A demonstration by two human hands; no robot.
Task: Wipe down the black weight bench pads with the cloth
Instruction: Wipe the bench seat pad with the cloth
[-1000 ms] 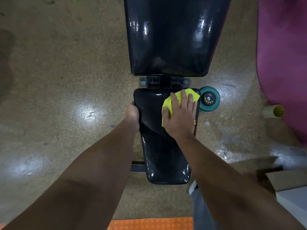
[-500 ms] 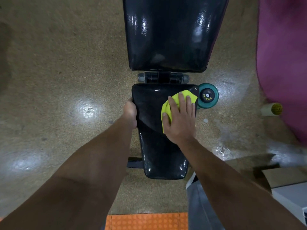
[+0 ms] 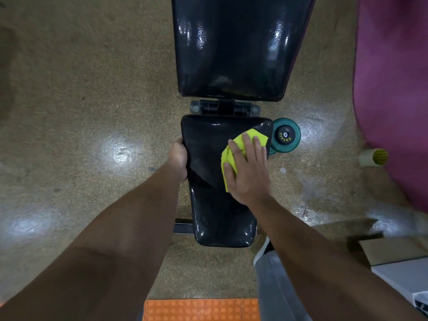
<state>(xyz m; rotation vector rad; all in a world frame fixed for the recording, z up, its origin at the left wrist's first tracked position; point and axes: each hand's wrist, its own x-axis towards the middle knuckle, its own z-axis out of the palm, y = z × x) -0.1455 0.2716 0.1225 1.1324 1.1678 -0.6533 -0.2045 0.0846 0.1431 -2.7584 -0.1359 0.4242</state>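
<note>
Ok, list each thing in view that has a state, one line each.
cloth: folded, pressed flat on the seat pad's right side under the right hand.
right hand: open, palm down on the cloth.
left hand: grip on the seat pad's left edge.
seat pad: glossy.
back pad: glossy, untouched.
dumbbell: lying on the floor beside the seat pad.

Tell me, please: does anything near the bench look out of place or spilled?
One thing: a green dumbbell lies on the floor right beside the seat pad, close to the right hand pressing the yellow cloth. The floor near it shows pale patches, perhaps wet marks or only glare. No damage shows on the pads.
</note>
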